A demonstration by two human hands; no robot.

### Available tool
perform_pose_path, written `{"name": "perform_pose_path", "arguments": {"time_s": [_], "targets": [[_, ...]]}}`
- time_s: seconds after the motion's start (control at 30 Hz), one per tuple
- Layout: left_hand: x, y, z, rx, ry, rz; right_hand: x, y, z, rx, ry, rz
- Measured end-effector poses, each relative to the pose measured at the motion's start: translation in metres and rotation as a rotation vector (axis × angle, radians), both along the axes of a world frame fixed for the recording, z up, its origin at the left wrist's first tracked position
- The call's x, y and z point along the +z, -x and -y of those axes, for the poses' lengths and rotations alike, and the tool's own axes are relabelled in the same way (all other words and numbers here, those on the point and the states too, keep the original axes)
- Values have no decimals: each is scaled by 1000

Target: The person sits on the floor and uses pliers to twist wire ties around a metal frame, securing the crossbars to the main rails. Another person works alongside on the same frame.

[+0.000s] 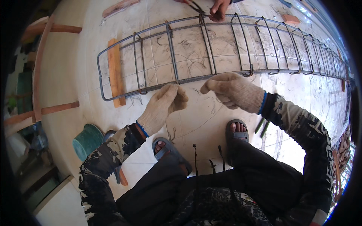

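As a long grey steel-bar cage [196,78] lies over the pale tiled floor [207,135], the cream-gloved left hand [162,107] bunches its fingers beside the cage's near bar; the cream-gloved right hand [236,92] curls there too, any grip unclear from here.

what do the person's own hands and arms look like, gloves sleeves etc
The left hand and right hand both wear cream-coloured gloves that look knitted, with a bright blue edge at the wrist. The long sleeves, left and right, are black with pale, ragged camouflage-like patches and plain dark cuffs.
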State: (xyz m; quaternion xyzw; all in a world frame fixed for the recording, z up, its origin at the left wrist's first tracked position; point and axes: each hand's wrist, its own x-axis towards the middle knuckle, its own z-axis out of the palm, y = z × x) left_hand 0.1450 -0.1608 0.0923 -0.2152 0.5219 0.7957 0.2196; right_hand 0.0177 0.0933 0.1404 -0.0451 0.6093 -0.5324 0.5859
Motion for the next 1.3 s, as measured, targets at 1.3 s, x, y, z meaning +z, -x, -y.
{"name": "perform_pose_path", "arguments": {"time_s": [1.3], "targets": [[61, 75, 15, 631, -469, -332, -7, -63, 32, 384, -74, -1049]]}}
